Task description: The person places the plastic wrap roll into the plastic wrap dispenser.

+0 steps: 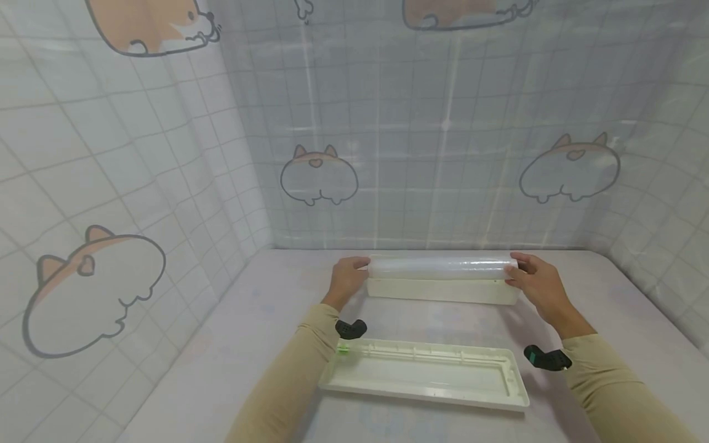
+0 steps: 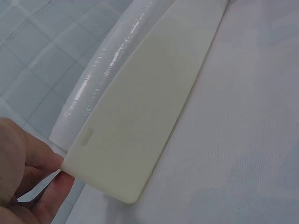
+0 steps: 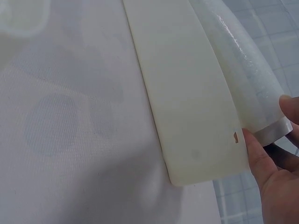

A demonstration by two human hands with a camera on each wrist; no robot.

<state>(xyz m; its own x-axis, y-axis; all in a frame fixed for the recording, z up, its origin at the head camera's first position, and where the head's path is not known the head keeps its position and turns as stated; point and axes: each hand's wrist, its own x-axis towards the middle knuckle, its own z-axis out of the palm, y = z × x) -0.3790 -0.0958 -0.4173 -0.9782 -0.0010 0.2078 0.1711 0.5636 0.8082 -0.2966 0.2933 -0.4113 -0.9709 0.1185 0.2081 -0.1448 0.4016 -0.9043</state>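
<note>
A roll of clear plastic wrap (image 1: 443,267) lies lengthwise along the top of a long cream box (image 1: 443,290) at the table's far side. My right hand (image 1: 534,283) holds the roll's right end: in the right wrist view one fingertip lies on the film (image 3: 247,65) and another rests at the box rim. At the opposite end, my left hand (image 1: 347,278) has its curled fingers (image 2: 44,156) at the upper corner of the box (image 2: 135,102), close beside the roll (image 2: 100,79). The inside of the box is hidden behind its front wall.
Nearer me on the table (image 1: 266,369) lies a shallow cream lid (image 1: 426,375), inner side up, with a rail and a small green slider (image 1: 343,349) along its far edge. Tiled-pattern sheeting (image 1: 443,123) with cartoon dogs encloses the back and sides.
</note>
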